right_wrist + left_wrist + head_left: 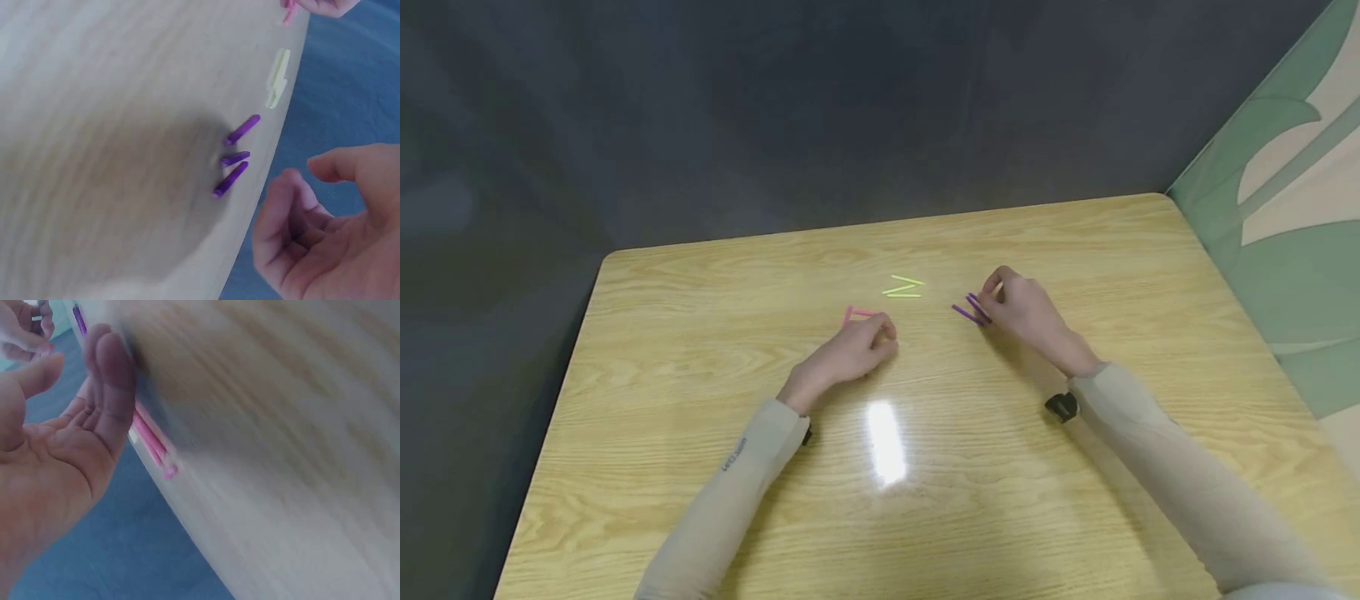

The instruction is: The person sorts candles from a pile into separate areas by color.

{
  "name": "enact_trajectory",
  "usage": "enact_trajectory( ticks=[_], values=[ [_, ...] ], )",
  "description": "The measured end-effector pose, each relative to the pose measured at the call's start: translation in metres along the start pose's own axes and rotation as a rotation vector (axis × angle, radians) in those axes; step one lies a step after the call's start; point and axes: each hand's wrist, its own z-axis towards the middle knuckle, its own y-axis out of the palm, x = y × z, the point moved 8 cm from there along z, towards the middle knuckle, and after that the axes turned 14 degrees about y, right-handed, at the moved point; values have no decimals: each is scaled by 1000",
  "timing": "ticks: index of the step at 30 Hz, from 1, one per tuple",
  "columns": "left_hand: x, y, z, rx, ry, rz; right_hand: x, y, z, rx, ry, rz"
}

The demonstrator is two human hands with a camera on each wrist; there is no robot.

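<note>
Thin pink sticks [866,313] lie by the fingers of my left hand [848,348], which partly covers them in the head view. In the left wrist view the left hand [69,431] touches or nearly touches the table, its thumb apart from bent fingers and nothing held. My right hand [1025,310] hovers beside three purple sticks [242,129]. A gap shows between thumb and fingers of the right hand [331,219] in the right wrist view, with no stick between them. Three yellow-green sticks [904,295] form a zigzag between the hands.
The sticks lie on a light wood table [700,350] with a bright glare spot [886,442]. A dark curtain [850,108] hangs beyond its far edge. Green leaf-patterned fabric [1300,242] is on the right. Dark devices, such as the right wrist one [1062,407], are worn on the wrists.
</note>
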Motion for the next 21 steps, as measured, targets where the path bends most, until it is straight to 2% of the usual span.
enact_trajectory(
  ticks=[5,8,12,16,18,21],
  values=[
    [5,-29,-2,126,88,-35,-10,5,9,-44,-10,10],
    [9,-47,-1,198,134,13,-19,9,14,-80,-45,27],
    [9,-69,2,272,118,229,-30,9,18,-102,-103,43],
    [6,-84,8,315,91,461,-38,3,19,-40,-160,20],
    [3,-89,12,323,83,541,-42,-1,21,9,-195,-2],
    [-4,-93,17,325,51,610,-47,-3,26,59,-217,-40]
  ],
)
